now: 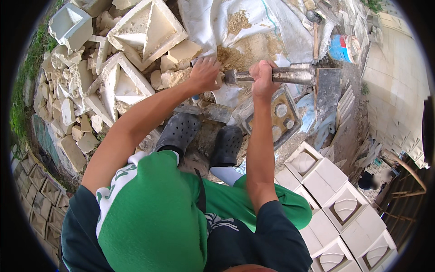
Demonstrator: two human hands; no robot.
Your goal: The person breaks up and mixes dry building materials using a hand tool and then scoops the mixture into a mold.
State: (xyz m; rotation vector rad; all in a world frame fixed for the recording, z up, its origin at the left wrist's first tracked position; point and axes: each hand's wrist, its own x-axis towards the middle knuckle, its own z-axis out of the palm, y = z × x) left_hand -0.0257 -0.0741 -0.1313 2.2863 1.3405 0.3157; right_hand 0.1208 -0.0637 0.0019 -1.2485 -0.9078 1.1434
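Observation:
My left hand [205,72] is closed around the end of a long tool handle, pressed near a pale stone chunk [168,78]. My right hand [264,78] grips the same grey handle [290,74] further along. The handle ends in a flat dark metal blade [327,90], like a hoe or shovel head, at the right. Below the handle lies a metal mould [283,115] with round holes. Sandy mix [240,52] is heaped on a white sack [213,18] just beyond my hands. My dark perforated clogs [181,131] stand below.
Broken pale cast blocks and rubble [113,77] pile up at the left. A row of white square cast blocks [344,204] runs along the lower right. A blue-and-white bucket [344,47] stands at the upper right, beside a paved floor [398,81].

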